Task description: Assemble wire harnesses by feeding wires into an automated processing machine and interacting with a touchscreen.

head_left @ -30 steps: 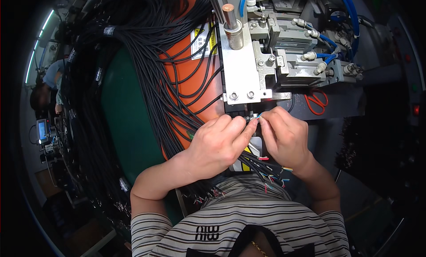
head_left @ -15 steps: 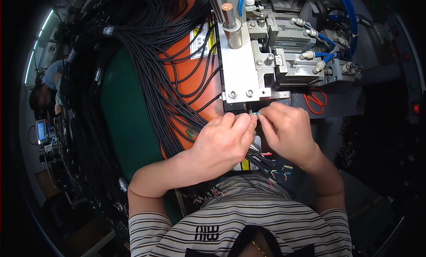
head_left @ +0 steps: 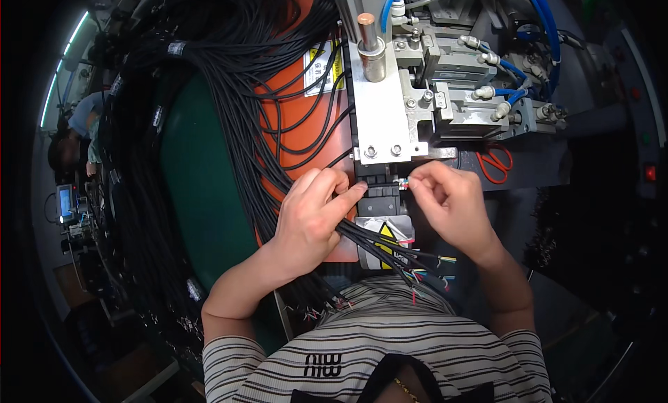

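My left hand (head_left: 305,222) is closed, thumb and forefinger pinching a black cable (head_left: 381,186) at the left side of a black fixture block (head_left: 379,207). The cable lies across that block, just below the metal plate (head_left: 379,118) of a press. At its right end, thin coloured wires (head_left: 403,184) stick out past the block. The fingertips of my right hand (head_left: 452,207) are pinched together on these wire ends. Below my left hand runs a bundle of black cables (head_left: 372,242) with bare coloured wire ends.
Pneumatic cylinders (head_left: 466,114) with blue hoses (head_left: 550,34) stand at the upper right. Red-handled scissors (head_left: 495,165) lie right of the press. Many black cables (head_left: 229,111) cover an orange surface (head_left: 292,118) at left. A person (head_left: 82,125) is at far left.
My left hand has moved left and down, away from my right hand, uncovering the black block and the cable across it. My right hand stays at the wire ends.
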The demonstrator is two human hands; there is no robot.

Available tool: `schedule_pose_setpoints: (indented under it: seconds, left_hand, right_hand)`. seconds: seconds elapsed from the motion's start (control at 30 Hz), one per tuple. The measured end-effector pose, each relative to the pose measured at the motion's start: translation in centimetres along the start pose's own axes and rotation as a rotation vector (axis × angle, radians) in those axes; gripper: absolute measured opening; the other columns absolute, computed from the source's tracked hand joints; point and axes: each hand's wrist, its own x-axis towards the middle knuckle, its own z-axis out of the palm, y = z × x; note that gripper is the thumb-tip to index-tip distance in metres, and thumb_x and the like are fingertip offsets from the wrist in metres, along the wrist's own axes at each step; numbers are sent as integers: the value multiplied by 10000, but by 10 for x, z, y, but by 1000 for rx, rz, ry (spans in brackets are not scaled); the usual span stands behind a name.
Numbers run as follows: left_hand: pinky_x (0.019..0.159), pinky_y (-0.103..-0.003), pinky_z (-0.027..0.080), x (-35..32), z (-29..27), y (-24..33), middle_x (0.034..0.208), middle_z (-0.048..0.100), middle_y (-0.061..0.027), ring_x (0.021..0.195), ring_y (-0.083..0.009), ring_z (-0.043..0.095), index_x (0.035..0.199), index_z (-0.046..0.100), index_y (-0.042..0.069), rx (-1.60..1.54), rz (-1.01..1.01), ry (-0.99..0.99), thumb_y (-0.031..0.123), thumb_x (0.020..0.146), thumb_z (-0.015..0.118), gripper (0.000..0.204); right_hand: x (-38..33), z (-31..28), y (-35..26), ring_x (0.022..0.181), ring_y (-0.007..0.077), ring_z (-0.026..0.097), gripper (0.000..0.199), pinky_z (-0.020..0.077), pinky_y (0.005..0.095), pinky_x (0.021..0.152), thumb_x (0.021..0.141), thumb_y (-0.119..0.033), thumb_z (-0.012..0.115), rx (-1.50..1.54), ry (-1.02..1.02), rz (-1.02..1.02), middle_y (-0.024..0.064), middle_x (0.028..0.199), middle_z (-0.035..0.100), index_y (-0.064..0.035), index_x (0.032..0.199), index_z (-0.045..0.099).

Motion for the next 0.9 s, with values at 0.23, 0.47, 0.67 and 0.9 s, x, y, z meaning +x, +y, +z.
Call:
schedule_pose_setpoints:
  seconds: [0.23,0.47,0.67,0.9]
  left_hand:
    - [656,-380,474,3,8,-4,838,588,-110,742,-283,599,1044,634,-23,5,8,80,-25,677,698,372]
    - [497,-322,444,7,9,9,713,640,-91,540,-231,602,1003,655,9,-172,117,97,77,798,753,236]
    - [537,-315,501,10,10,1,723,668,-109,596,-231,661,965,671,-21,-420,21,62,71,843,726,162]
    - [562,-345,512,12,6,0,749,691,-134,634,-272,677,942,696,1,-513,-45,-61,128,850,728,160]
  right_hand:
    - [-6,-12,-15,603,23,516,329,380,164,530,792,87,687,390,-215,-64,45,937,627,7,1111,673]
    - [-9,-1,-21,637,71,602,222,423,168,514,939,21,582,945,-178,237,66,923,674,48,1154,630]
    - [-2,-8,-9,586,91,618,251,414,173,474,959,-46,578,1044,-335,306,114,962,680,38,1191,622]
    - [4,-10,-1,577,120,629,220,429,187,461,918,6,599,1045,-362,267,145,950,653,67,1125,639]
